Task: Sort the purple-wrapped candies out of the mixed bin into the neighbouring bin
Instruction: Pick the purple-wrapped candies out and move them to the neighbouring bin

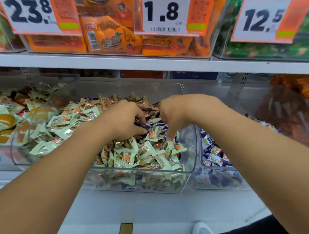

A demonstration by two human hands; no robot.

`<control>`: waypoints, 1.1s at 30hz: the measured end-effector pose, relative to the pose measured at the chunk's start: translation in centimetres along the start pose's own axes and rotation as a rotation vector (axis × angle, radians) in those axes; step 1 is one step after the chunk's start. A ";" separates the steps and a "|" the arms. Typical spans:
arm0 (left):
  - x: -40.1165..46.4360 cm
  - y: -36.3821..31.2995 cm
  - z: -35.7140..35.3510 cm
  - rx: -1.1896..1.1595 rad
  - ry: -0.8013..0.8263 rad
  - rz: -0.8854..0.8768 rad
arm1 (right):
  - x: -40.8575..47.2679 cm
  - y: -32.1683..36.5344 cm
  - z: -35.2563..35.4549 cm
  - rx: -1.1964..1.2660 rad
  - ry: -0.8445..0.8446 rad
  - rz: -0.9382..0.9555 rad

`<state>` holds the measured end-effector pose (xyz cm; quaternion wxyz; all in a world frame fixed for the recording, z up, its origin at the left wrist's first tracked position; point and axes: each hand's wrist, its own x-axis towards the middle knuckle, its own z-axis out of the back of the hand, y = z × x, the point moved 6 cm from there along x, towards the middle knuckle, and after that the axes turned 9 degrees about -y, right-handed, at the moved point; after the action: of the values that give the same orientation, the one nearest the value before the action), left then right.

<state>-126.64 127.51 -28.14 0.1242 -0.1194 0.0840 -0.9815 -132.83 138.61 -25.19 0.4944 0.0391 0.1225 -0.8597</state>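
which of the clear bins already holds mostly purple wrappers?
The bin on the right, beside the mixed bin: its candies are mostly purple, while the mixed bin's are mainly pale green.

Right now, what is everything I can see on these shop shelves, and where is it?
Mixed bin: one, clear plastic, centre of the lower shelf.
Green-wrapped candies: too many to count, pale green, heaped in the mixed bin.
Purple-wrapped candy: one, pinched in the left hand's fingers above the heap.
Neighbouring bin: one, clear, right of the mixed bin, holding purple and white candies.
Left-side bin: one, clear, with pale green and orange sweets.
Orange packets: several, upper shelf.
Price cards: three, white and orange, reading 23.8, 1.8, 12.5.
Left hand: one, over the heap.
Right hand: one, fingers curled down into the candies.
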 end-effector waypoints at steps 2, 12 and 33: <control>0.2 -0.2 0.3 -0.027 0.007 0.012 | 0.2 0.8 -0.8 -0.096 0.028 0.006; -0.1 -1.0 1.6 -0.203 -0.134 0.017 | 2.1 -0.4 -0.3 -0.007 -0.078 -0.001; 0.5 0.0 -1.8 0.022 0.092 -0.015 | 2.5 -1.1 1.1 0.047 -0.121 -0.022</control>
<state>-127.57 127.62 -29.73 0.1143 -0.0732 0.0781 -0.9877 -134.96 136.78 -24.37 0.4904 -0.0028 0.0725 -0.8685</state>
